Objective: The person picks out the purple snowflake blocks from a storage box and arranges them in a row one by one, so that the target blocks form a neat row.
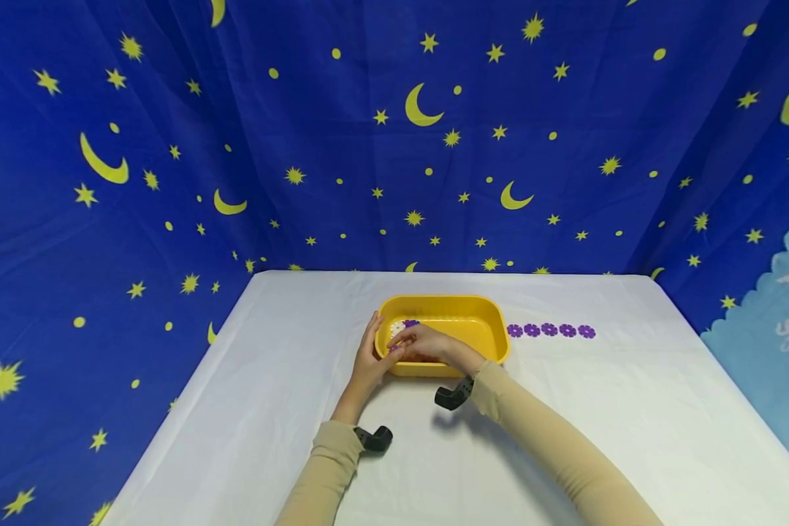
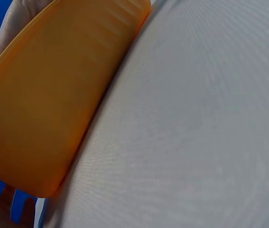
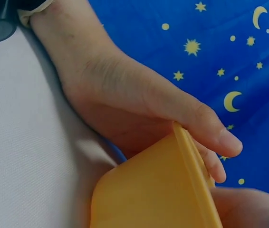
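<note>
A yellow plastic tub (image 1: 480, 369) stands on the white table. My left hand (image 1: 370, 361) holds its left end, fingers along the outside and thumb over the near rim; the right wrist view shows this thumb (image 3: 227, 142) above the rim. My right hand (image 1: 427, 342) reaches into the tub's left part, fingers curled down. A bit of a purple flower-shaped piece (image 1: 394, 348) shows at its fingertips, close to the left thumb. Beside them in the tub lie a white flower-shaped piece (image 1: 397, 330) and a purple one (image 1: 411, 322). The right hand hides what lies beneath it.
To the right of the tub, several purple flower-shaped pieces (image 1: 549, 330) lie in a straight row. White cloth (image 1: 631, 409) covers the table. Behind it hangs a blue curtain (image 1: 361, 146) with yellow moons and stars.
</note>
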`<control>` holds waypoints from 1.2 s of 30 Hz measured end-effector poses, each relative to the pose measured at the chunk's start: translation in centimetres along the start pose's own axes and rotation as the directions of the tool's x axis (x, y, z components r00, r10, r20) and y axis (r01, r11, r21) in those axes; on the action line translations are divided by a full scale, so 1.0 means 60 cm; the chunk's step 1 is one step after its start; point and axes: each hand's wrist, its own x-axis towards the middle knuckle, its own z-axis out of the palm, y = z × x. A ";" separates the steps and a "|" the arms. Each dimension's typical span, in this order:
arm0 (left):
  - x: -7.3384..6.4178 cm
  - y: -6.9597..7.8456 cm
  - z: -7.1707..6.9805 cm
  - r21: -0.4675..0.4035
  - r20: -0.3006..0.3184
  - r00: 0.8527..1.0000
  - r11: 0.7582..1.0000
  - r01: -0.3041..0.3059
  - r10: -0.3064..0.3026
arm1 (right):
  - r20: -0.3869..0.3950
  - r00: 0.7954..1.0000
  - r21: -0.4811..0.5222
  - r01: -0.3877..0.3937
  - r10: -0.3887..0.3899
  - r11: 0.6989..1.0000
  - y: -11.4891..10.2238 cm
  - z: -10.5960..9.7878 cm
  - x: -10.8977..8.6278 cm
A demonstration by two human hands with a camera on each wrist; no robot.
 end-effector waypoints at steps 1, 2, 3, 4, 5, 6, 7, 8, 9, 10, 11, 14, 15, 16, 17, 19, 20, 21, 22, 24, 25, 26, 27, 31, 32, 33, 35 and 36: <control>0.001 0.000 0.000 -0.001 0.000 1.000 1.000 0.000 0.000 | -0.039 0.999 0.030 -0.017 0.018 0.999 0.000 0.000 -0.001; 0.002 -0.002 0.001 -0.007 0.000 1.000 1.000 0.000 0.000 | -0.075 0.996 0.062 -0.033 0.038 0.998 -0.001 -0.001 -0.002; 0.004 -0.005 0.001 -0.016 0.001 1.000 1.000 0.003 -0.003 | -0.107 0.993 0.087 -0.044 0.053 0.995 -0.002 -0.002 -0.003; 0.007 -0.012 0.002 -0.015 -0.001 1.000 1.000 -0.003 0.003 | -0.135 0.989 0.107 -0.051 0.066 0.993 -0.002 -0.003 -0.004; 0.010 -0.021 0.003 -0.016 -0.006 1.000 1.000 -0.010 0.010 | -0.155 0.985 0.129 -0.057 0.077 0.990 -0.002 -0.004 -0.004; 0.013 -0.030 0.004 -0.012 -0.011 1.000 1.000 -0.015 0.014 | -0.173 0.981 0.144 -0.058 0.083 0.988 -0.002 -0.005 -0.004; 0.016 -0.039 0.006 -0.012 -0.017 1.000 1.000 -0.018 0.017 | -0.184 0.978 0.156 -0.065 0.094 0.986 -0.003 -0.007 -0.006; 0.020 -0.051 0.007 -0.007 -0.022 1.000 1.000 -0.014 0.014 | -0.192 0.976 0.170 -0.069 0.102 0.983 -0.003 -0.008 -0.007; 0.020 -0.051 0.008 -0.006 -0.022 1.000 1.000 -0.011 0.011 | -0.195 0.975 0.185 -0.067 0.103 0.981 -0.002 -0.008 -0.008; 0.022 -0.057 0.009 0.005 -0.026 1.000 1.000 -0.015 0.015 | -0.199 0.974 0.199 -0.064 0.105 0.978 -0.001 -0.009 -0.009; 0.022 -0.059 0.010 0.012 -0.029 1.000 1.000 -0.010 0.010 | -0.205 0.972 0.218 -0.064 0.110 0.974 -0.001 -0.010 -0.010; 0.023 -0.058 0.012 0.012 -0.034 0.999 1.000 0.012 -0.011 | -0.217 0.969 0.256 -0.056 0.114 0.965 -0.001 -0.014 -0.016; 0.022 -0.054 0.013 0.011 -0.034 0.999 1.000 0.006 -0.006 | -0.222 0.968 0.271 -0.054 0.117 0.961 -0.002 -0.016 -0.018; 0.024 -0.062 0.014 0.008 -0.039 0.999 1.000 0.001 0.000 | -0.237 0.964 0.266 -0.055 0.120 0.962 -0.003 -0.018 -0.021; 0.025 -0.062 0.015 0.004 -0.042 0.999 1.000 0.003 -0.003 | -0.254 0.961 0.250 -0.047 0.112 0.967 -0.005 -0.022 -0.024; 0.025 -0.063 0.016 -0.012 -0.039 0.999 1.000 0.002 -0.003 | -0.289 0.953 0.194 -0.030 0.087 0.980 -0.008 -0.030 -0.032; 0.025 -0.064 0.016 -0.011 -0.036 0.999 1.000 0.006 -0.007 | -0.306 0.949 0.173 -0.020 0.072 0.985 -0.010 -0.035 -0.036; 0.025 -0.064 0.016 -0.011 -0.034 0.999 1.000 0.008 -0.008 | -0.323 0.945 0.149 -0.004 0.052 0.989 -0.012 -0.040 -0.039; 0.025 -0.064 0.015 -0.016 -0.033 0.999 1.000 0.016 -0.017 | -0.342 0.939 0.126 0.011 0.033 0.992 -0.013 -0.046 -0.043; 0.024 -0.062 0.014 -0.014 -0.026 0.999 0.999 0.032 -0.032 | -0.361 0.932 0.129 0.036 0.013 0.991 -0.014 -0.058 -0.050; 0.023 -0.060 0.013 -0.012 -0.022 0.999 0.999 0.038 -0.038 | -0.370 0.929 0.140 0.046 0.009 0.989 -0.015 -0.064 -0.054; 0.022 -0.056 0.012 -0.009 -0.019 0.999 0.999 0.048 -0.048 | -0.381 0.925 0.146 0.053 0.007 0.988 -0.015 -0.071 -0.058; 0.019 -0.049 0.011 -0.010 -0.015 0.999 0.999 0.049 -0.049 | -0.394 0.919 0.154 0.054 0.011 0.987 -0.014 -0.078 -0.061; 0.008 -0.021 0.007 -0.015 0.000 0.999 0.999 0.047 -0.047 | -0.451 0.892 0.157 0.048 0.029 0.987 -0.008 -0.104 -0.078; 0.005 -0.014 0.006 -0.018 0.001 0.999 0.999 0.042 -0.042 | -0.469 0.883 0.155 0.041 0.037 0.987 -0.006 -0.111 -0.082; 0.002 -0.008 0.006 -0.018 0.000 0.999 0.999 0.038 -0.038 | -0.481 0.876 0.163 0.041 0.043 0.986 -0.004 -0.118 -0.087; 0.001 -0.006 0.006 -0.022 -0.002 0.999 0.999 0.035 -0.036 | -0.513 0.856 0.161 0.033 0.055 0.986 0.001 -0.131 -0.098; 0.000 -0.004 0.006 -0.020 -0.005 0.999 0.999 0.037 -0.037 | -0.523 0.850 0.162 0.030 0.060 0.986 0.004 -0.138 -0.104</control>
